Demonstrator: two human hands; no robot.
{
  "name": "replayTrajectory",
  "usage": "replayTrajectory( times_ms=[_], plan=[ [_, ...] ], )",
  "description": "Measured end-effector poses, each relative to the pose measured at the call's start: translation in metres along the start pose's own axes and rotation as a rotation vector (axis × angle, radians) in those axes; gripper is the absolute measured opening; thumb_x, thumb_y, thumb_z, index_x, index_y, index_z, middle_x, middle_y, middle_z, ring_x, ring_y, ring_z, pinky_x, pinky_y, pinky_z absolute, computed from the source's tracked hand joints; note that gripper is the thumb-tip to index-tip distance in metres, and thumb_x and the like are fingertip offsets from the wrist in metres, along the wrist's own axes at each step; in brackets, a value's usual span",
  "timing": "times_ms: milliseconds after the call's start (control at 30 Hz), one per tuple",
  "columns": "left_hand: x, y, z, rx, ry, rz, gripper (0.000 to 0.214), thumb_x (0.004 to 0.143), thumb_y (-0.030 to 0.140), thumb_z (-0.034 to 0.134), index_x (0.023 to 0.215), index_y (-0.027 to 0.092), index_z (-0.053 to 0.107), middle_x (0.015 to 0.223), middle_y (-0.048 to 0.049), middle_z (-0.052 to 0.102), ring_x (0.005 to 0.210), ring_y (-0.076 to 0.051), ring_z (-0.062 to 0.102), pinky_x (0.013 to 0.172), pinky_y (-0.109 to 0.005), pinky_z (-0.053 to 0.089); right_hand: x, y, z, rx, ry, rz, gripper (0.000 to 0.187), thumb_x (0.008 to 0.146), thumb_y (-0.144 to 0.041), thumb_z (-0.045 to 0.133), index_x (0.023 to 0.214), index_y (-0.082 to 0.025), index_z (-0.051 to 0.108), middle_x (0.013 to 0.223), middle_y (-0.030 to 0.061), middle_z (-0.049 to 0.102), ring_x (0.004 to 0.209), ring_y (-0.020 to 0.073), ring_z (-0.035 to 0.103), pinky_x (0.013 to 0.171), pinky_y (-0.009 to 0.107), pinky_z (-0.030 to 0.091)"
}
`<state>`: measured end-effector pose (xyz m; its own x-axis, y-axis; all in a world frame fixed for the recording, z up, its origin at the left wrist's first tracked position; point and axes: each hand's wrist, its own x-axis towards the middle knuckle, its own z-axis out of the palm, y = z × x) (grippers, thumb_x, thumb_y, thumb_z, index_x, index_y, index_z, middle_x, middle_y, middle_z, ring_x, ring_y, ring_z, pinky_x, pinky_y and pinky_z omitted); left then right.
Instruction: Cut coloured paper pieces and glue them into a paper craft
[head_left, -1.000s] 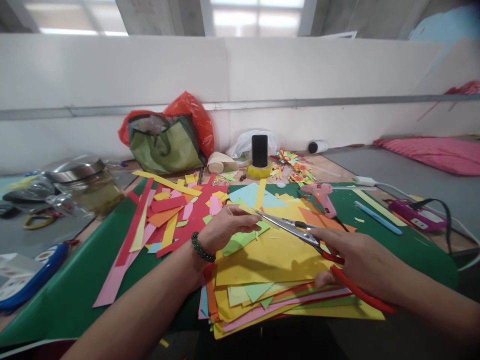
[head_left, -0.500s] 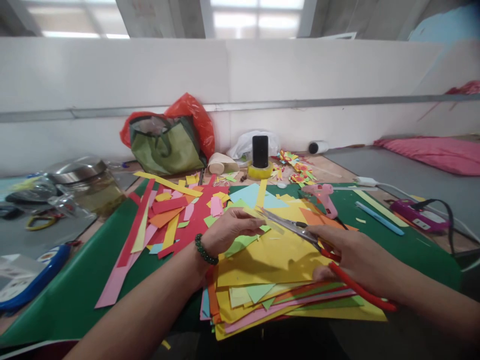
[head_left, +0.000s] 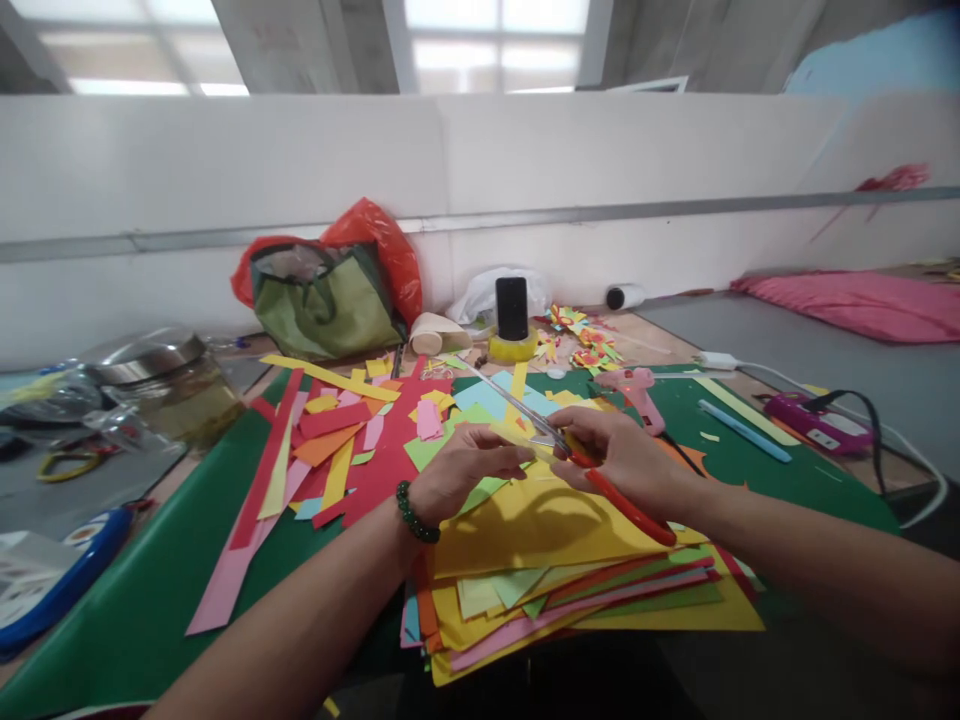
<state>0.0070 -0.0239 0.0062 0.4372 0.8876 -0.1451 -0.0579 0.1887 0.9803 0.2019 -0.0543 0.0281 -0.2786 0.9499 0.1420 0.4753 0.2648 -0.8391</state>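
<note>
My right hand (head_left: 626, 462) grips red-handled scissors (head_left: 592, 470), blades pointing up and left over the table. My left hand (head_left: 465, 470), with a green bead bracelet on its wrist, pinches a small yellow paper strip (head_left: 517, 437) right at the blades. Both hands hover over a stack of coloured paper sheets (head_left: 555, 560) with a yellow sheet on top. The stack lies on a green cutting mat (head_left: 150, 600).
Paper strips and scraps (head_left: 337, 440) litter the mat to the left. A pink glue gun (head_left: 637, 390), a purple device with a cable (head_left: 817, 425), a phone on a tape roll (head_left: 512, 315), a red and green bag (head_left: 330, 290) and a glass jar (head_left: 169, 385) stand around.
My right hand has moved left and forward with the scissors, closing in on the left hand. The blades now reach past the strip held by my left hand.
</note>
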Motion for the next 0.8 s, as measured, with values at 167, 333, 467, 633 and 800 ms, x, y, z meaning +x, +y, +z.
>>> replayTrajectory(
  times_ms=[167, 333, 467, 633, 800],
  plan=[
    [0.0, 0.003, -0.003, 0.008, 0.022, -0.015, 0.032, 0.049, 0.037, 0.087, 0.065, 0.014, 0.072, 0.063, -0.0018, 0.067, 0.06, -0.012, 0.061, 0.064, -0.024, 0.047, 0.004, -0.001, 0.003, -0.064, -0.016, -0.013, 0.032, 0.066, -0.025, 0.058, 0.096, -0.017, 0.063, 0.063, -0.0029, 0.057, 0.055, 0.0121, 0.051, 0.051, 0.023, 0.039],
    [-0.002, 0.007, -0.006, 0.05, -0.063, -0.03, 0.026, 0.052, 0.035, 0.085, 0.064, 0.015, 0.073, 0.063, -0.0011, 0.067, 0.059, -0.01, 0.057, 0.065, -0.024, 0.047, 0.003, 0.002, -0.001, -0.172, -0.076, -0.039, 0.037, 0.069, -0.027, 0.058, 0.103, -0.016, 0.064, 0.086, 0.0043, 0.068, 0.073, 0.0175, 0.061, 0.065, 0.028, 0.049],
    [-0.001, 0.009, -0.009, 0.069, -0.024, -0.041, 0.028, 0.053, 0.037, 0.085, 0.067, 0.015, 0.074, 0.064, -0.0018, 0.067, 0.059, -0.01, 0.058, 0.063, -0.023, 0.046, -0.007, -0.004, -0.02, -0.312, -0.244, -0.079, 0.061, 0.074, -0.046, 0.063, 0.126, -0.017, 0.053, 0.112, 0.0103, 0.066, 0.095, 0.0253, 0.063, 0.08, 0.035, 0.052],
    [0.002, 0.009, -0.015, 0.018, 0.045, -0.044, 0.031, 0.049, 0.037, 0.087, 0.066, 0.015, 0.073, 0.067, -0.0023, 0.068, 0.064, -0.011, 0.06, 0.069, -0.025, 0.049, -0.02, -0.011, -0.052, -0.488, -0.313, -0.083, 0.08, 0.072, -0.07, 0.058, 0.13, -0.016, 0.053, 0.121, 0.0143, 0.063, 0.107, 0.0343, 0.06, 0.089, 0.045, 0.05],
    [0.002, 0.008, -0.015, -0.007, 0.05, -0.034, 0.031, 0.049, 0.034, 0.087, 0.068, 0.014, 0.074, 0.066, -0.0029, 0.068, 0.063, -0.011, 0.06, 0.068, -0.025, 0.049, -0.027, -0.01, -0.061, -0.692, -0.31, -0.008, 0.074, 0.066, -0.074, 0.064, 0.119, -0.022, 0.064, 0.11, 0.0127, 0.067, 0.093, 0.0334, 0.066, 0.077, 0.044, 0.055]
  ],
)
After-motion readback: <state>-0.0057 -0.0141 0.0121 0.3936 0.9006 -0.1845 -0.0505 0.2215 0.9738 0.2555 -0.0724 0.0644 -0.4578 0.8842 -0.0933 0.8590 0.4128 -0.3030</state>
